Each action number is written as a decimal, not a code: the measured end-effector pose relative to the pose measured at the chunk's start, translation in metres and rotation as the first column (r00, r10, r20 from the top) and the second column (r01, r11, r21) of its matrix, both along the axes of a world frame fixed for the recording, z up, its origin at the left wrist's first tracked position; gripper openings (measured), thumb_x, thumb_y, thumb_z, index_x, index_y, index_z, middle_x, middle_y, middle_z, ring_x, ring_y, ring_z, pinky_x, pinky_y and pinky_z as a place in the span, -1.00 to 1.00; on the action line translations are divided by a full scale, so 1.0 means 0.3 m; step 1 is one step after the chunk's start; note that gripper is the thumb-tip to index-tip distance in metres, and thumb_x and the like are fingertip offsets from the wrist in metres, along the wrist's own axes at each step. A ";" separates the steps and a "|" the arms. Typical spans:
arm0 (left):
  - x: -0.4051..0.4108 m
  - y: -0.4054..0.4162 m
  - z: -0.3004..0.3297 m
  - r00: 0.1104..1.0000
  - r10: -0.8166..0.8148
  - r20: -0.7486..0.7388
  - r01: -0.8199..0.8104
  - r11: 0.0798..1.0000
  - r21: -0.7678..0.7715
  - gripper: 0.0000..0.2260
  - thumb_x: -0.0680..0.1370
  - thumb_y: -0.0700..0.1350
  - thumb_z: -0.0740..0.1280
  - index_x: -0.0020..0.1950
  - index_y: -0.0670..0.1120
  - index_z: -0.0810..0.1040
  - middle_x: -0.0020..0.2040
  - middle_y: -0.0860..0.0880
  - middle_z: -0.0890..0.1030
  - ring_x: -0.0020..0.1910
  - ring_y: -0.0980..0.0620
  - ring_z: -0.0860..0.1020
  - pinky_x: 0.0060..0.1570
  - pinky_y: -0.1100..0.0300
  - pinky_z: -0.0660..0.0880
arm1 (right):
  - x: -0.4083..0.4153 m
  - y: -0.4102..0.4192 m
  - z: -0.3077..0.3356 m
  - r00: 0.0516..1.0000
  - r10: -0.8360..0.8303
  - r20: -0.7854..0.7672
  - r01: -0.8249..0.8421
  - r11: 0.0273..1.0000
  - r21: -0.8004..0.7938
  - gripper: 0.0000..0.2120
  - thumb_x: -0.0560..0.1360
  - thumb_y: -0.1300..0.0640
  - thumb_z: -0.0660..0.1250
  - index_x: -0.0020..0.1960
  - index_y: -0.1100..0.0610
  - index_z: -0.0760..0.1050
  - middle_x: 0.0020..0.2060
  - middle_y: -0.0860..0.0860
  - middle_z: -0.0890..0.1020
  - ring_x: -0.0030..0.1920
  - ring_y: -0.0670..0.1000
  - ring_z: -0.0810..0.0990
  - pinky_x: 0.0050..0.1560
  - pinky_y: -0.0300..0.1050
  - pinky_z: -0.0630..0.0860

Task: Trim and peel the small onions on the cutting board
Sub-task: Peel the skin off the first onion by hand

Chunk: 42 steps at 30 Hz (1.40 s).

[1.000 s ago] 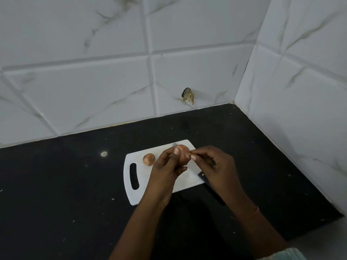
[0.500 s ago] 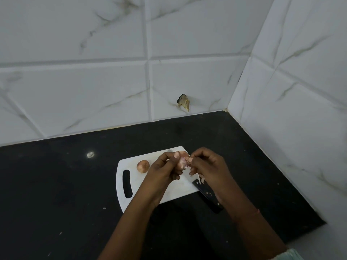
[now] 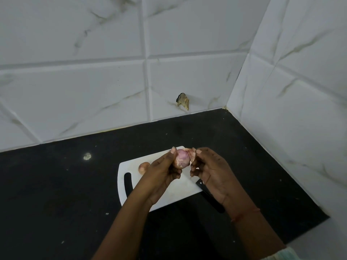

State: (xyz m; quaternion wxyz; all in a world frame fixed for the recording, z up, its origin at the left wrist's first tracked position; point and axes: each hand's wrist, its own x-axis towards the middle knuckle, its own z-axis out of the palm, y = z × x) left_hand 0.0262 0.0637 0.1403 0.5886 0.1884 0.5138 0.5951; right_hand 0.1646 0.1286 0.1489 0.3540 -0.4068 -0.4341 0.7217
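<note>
With my left hand (image 3: 163,170) I hold the onion (image 3: 181,160) above the cutting board (image 3: 176,192), fingers curled round it. A second ago it was still brown all over; now its pink flesh shows, because the dry skin (image 3: 191,154) has come away on the right side. I judge the peeling of this one about half done. My right hand (image 3: 210,169) pinches that loose skin between thumb and fingertips, the other fingers bent. A second onion (image 3: 143,167) waits unpeeled on the board, and the knife (image 3: 208,196) lies at its right edge.
</note>
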 end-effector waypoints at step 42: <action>0.031 -0.052 -0.100 0.922 0.220 -0.320 -0.134 0.953 0.271 -0.61 0.42 -0.27 0.52 0.20 -0.06 0.56 0.13 0.03 0.63 0.07 0.15 0.62 0.04 0.25 0.59 | 0.018 -0.017 -0.103 0.852 -0.255 0.457 -0.096 0.783 0.614 -0.87 0.51 0.03 0.40 0.06 -0.05 0.58 0.04 -0.14 0.62 0.09 -0.13 0.58 0.13 -0.12 0.56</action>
